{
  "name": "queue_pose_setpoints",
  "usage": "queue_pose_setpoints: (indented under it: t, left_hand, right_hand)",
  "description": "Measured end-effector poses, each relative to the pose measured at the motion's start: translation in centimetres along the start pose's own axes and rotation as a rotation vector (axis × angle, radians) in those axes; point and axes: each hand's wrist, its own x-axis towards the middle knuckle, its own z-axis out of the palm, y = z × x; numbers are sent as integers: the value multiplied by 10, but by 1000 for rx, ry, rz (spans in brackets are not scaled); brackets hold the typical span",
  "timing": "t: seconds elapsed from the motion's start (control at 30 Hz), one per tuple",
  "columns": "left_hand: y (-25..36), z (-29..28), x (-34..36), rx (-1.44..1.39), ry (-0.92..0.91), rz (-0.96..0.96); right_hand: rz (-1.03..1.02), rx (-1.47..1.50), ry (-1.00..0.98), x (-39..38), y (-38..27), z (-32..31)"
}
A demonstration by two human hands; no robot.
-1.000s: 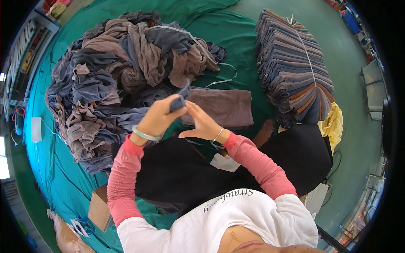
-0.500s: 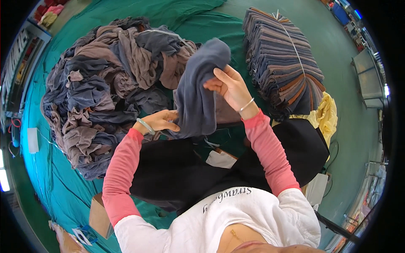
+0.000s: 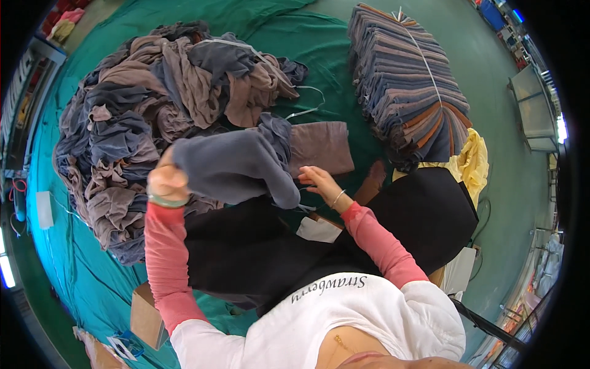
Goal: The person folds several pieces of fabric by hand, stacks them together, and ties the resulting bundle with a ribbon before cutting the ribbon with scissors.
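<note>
A soft blue-grey cloth (image 3: 230,166) stretches sideways in front of me, above my black-clad lap. Its left end is gripped in my left hand (image 3: 167,183), which is smeared by motion. Near the cloth's lower right end is my right hand (image 3: 321,184), fingers apart and holding nothing. Just beyond it, a brown folded cloth (image 3: 322,147) lies flat on the green sheet. More blue-grey cloth (image 3: 275,129) is bunched against that folded piece.
A big heap of crumpled grey and brown cloths (image 3: 132,123) fills the left. At the far right stands a tied stack of folded cloths (image 3: 409,80), with yellow fabric (image 3: 473,160) beside it. A cardboard box (image 3: 146,317) sits lower left, on the green sheet (image 3: 67,264).
My left hand has swung left, drawing the cloth from upright to sideways. The right hand has let go of the cloth and come down nearer to me, uncovering the brown folded cloth.
</note>
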Motion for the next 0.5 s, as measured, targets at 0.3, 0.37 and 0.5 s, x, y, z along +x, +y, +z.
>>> queue_pose_setpoints:
  t: [0.3,0.37,0.5]
  left_hand:
    - [72,-33,-56,190,235,778]
    - [63,-33,-40,190,244,802]
    - [53,-51,-51,166,157,746]
  right_hand:
    - [-216,90,235,99,21,63]
    - [-162,100,87,137,30,76]
    - [-345,-42,-578,80,-20,163]
